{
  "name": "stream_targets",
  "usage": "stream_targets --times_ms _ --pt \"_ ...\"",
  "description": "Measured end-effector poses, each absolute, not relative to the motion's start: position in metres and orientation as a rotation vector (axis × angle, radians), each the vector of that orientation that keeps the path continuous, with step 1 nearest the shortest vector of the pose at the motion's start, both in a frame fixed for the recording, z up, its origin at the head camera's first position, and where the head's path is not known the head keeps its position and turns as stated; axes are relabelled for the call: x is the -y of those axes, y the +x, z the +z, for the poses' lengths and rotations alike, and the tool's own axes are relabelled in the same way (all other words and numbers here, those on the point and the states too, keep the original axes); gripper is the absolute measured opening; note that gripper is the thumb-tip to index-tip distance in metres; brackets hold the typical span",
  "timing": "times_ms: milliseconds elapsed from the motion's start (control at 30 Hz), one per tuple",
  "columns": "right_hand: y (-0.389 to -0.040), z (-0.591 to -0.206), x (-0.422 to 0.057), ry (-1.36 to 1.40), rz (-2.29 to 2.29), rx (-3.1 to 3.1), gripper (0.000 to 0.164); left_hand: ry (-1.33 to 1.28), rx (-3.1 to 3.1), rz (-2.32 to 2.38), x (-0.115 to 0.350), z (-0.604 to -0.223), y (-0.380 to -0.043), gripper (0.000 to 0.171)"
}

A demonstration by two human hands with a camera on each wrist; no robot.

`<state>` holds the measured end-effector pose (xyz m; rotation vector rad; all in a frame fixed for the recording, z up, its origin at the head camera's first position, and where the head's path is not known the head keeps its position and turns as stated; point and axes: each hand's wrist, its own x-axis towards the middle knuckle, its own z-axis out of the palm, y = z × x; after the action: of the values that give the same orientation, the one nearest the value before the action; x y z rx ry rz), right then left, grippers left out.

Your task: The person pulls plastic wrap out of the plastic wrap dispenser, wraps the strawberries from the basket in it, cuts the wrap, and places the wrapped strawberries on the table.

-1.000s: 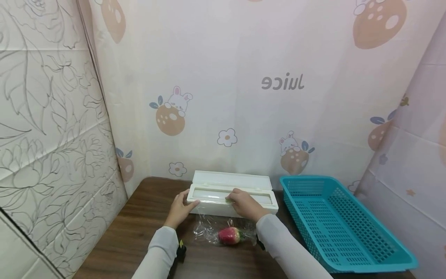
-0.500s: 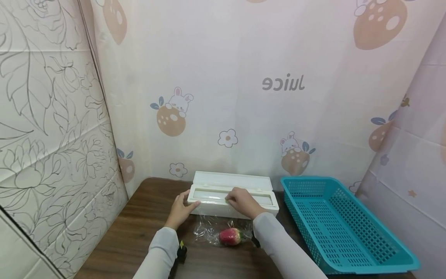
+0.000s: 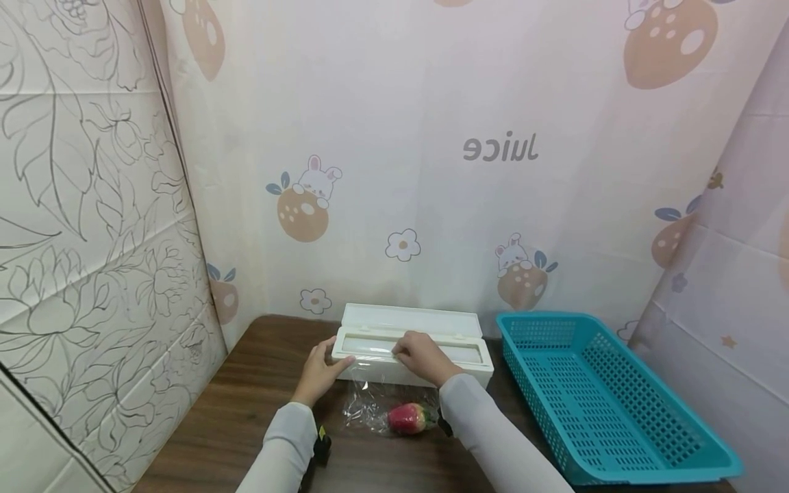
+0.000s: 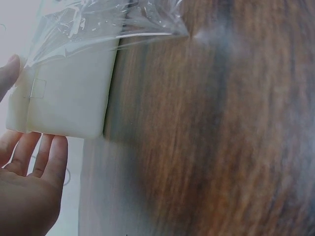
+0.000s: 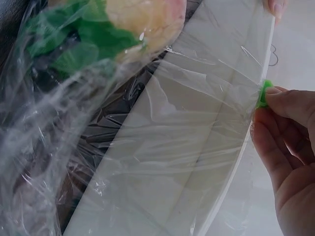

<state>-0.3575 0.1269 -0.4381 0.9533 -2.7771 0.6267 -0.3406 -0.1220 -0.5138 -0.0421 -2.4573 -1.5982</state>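
A: Left hand (image 3: 319, 373)?
B: Gripping the left end of the long white plastic box (image 3: 379, 372). Thumb over its front top edge, fingers against the end face.
A: Right hand (image 3: 427, 357)?
B: Thumb and index pinching a small bright-green plastic slider (image 5: 266, 93) on the box's front top edge, roughly mid-length.
A: Box position?
B: Near the back edge of the dark brown wood-grain bench (image 3: 246, 404), long side facing the person. White lid (image 3: 409, 320) open, tilted up along its rear.
A: Film?
B: Clear crinkled plastic film (image 3: 362, 409) runs down the box front onto the bench. Red fruit with a green leafy end (image 3: 405, 418) lies there, between the forearms. Film covers some of it; can't tell if it goes underneath.
A: Anything else?
B: Teal perforated plastic basket (image 3: 666, 475), bench's right side, just beside the box's right end.
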Motion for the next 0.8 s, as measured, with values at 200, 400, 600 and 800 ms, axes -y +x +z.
stream_targets --times_ms 200,400,600,800 --pt "-0.357 -0.438 -0.125 0.971 0.634 2.763 0.012 -0.043 2.454 -1.585 0.122 -0.515 -0.342 0.078" --pt "-0.359 -0.439 -0.119 0.977 0.638 2.753 0.010 -0.037 2.455 -1.578 0.122 -0.515 -0.342 0.079" --pt "-0.361 -0.442 -0.111 0.961 0.634 2.769 0.009 -0.038 2.463 -1.593 0.122 -0.517 -0.342 0.080" --pt "-0.361 -0.440 -0.105 0.973 0.603 2.752 0.008 -0.044 2.456 -1.590 0.123 -0.517 -0.344 0.080"
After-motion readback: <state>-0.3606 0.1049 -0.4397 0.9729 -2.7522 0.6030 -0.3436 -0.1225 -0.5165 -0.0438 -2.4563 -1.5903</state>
